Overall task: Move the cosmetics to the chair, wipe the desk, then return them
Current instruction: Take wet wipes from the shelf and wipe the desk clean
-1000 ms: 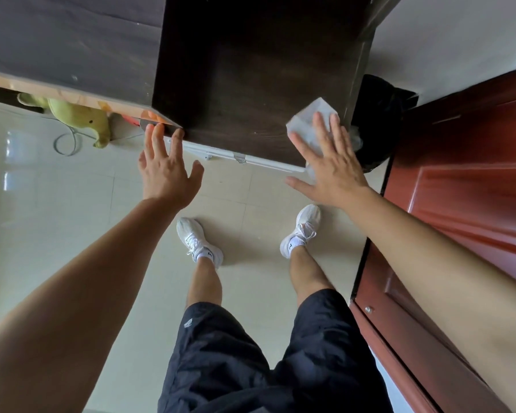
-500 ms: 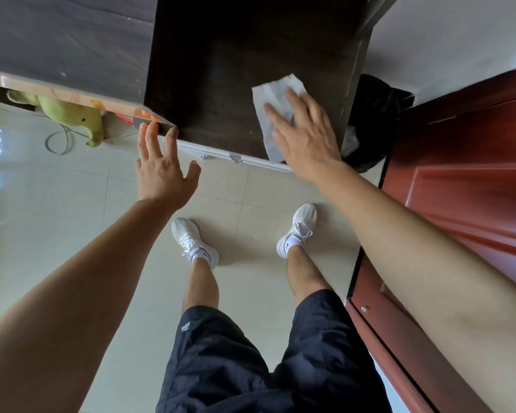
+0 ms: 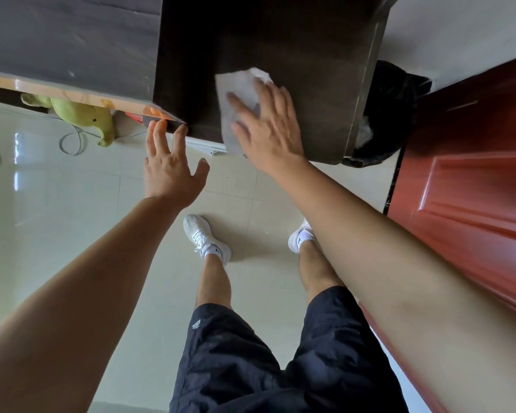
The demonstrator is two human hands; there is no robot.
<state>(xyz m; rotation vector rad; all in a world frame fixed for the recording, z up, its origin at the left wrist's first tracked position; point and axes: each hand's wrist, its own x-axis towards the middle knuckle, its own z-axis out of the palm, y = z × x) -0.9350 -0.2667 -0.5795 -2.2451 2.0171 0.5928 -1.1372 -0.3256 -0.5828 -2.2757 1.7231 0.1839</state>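
Observation:
The dark brown desk fills the top middle of the view. A white wipe lies flat on its top near the front edge. My right hand presses on the wipe with straight, spread fingers. My left hand is spread open at the desk's front left corner, its fingertips touching the edge. No cosmetics and no chair are in view.
A grey surface with an orange edge adjoins the desk on the left. A green plush toy and a cable lie on the tiled floor beneath it. A black bin bag stands right of the desk, beside a red-brown door.
My right hand has slid the wipe leftward across the desk top, from the right edge to the middle. My left hand has stayed at the front corner.

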